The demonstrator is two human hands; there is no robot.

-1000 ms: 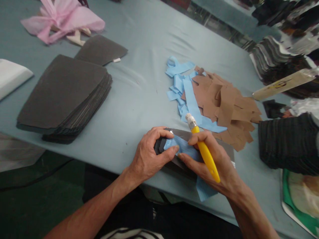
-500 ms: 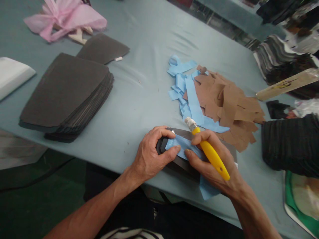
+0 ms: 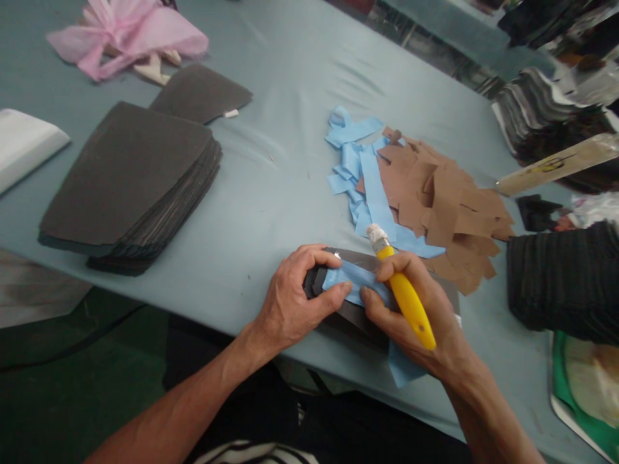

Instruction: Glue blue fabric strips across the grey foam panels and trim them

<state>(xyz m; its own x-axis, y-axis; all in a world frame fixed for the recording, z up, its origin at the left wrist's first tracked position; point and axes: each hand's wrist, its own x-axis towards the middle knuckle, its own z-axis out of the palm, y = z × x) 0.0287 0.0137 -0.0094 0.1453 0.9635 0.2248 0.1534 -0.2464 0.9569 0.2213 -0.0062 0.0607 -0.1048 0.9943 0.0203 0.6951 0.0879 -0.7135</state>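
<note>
At the table's near edge, my left hand (image 3: 294, 299) grips the left end of a dark grey piece (image 3: 358, 259), its thumb pressing on a light blue strip (image 3: 355, 282) laid along it. My right hand (image 3: 411, 303) holds a yellow-handled brush (image 3: 409, 303), its whitish bristles pointing up and away. The thumb and fingertips of that hand also press the blue strip. A loose blue end (image 3: 403, 366) hangs below my right palm. Beyond my hands lie blue strips (image 3: 377, 187) and a heap of brown pieces (image 3: 445, 200).
The table (image 3: 261, 193) bears a stack of dark grey sheets (image 3: 126, 174), a single grey sheet (image 3: 200, 93) and pink cloth (image 3: 130, 32) at left. On the right are a black stack (image 3: 563, 277), a long flat stick (image 3: 556, 164) and a green-and-white tray (image 3: 575, 393).
The yellow brush has tilted more upright in my right hand, its bristles shifting slightly right and its handle end left. Both hands stay nearly where they were on the strip.
</note>
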